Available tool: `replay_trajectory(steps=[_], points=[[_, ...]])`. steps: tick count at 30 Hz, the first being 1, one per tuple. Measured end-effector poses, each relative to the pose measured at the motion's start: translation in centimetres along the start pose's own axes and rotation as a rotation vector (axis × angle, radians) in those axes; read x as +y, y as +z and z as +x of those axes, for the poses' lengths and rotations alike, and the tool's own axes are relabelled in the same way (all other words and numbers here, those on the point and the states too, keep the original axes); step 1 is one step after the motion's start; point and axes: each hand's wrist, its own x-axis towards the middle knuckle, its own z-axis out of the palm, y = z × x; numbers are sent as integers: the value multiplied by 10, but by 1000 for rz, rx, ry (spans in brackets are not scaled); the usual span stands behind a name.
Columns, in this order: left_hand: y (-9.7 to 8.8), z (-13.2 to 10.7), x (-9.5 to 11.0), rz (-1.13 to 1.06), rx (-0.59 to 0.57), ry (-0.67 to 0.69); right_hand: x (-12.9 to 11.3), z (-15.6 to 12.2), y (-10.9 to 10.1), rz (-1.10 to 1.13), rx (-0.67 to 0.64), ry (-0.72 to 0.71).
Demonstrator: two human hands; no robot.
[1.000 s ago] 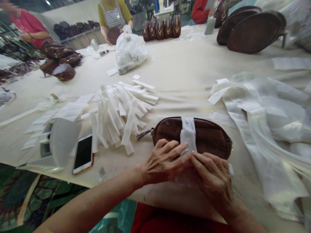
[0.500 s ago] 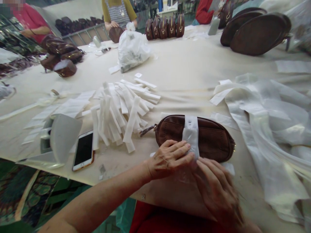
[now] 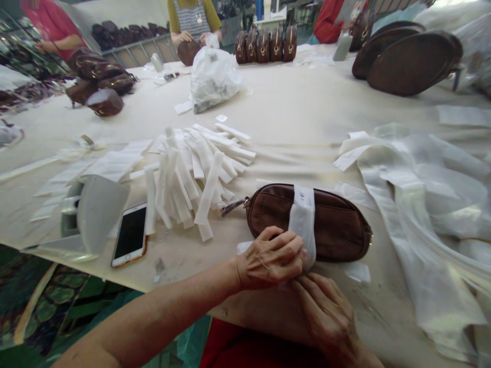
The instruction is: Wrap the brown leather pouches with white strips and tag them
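Observation:
A small brown leather pouch [image 3: 337, 225] lies on the cream table [image 3: 291, 122] close to the near edge. A white strip [image 3: 303, 217] is wrapped across its middle. My left hand [image 3: 270, 258] rests against the pouch's near side, fingers curled and pressing the lower end of the strip. My right hand [image 3: 326, 317] sits just below it, fingers bent under the left hand at the strip's end; what they pinch is hidden. A metal zip pull [image 3: 232, 206] sticks out at the pouch's left end.
A heap of white strips [image 3: 192, 168] lies left of the pouch. A phone [image 3: 130, 240] and a tape dispenser [image 3: 88, 214] sit near the left edge. White wrapping sheets [image 3: 422, 204] cover the right. Other brown bags [image 3: 264, 46], a plastic bag [image 3: 213, 79] and other people stand at the far side.
My right hand has slid down and back from the pouch's front to below my left hand. My left hand has curled tighter on the strip's end.

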Motion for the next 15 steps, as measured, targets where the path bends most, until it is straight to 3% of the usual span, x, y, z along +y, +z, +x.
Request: replay_trajectory(steps=[15], points=[[8,-1,6,61,3,71,-8,9,-22,56,-57,-49]])
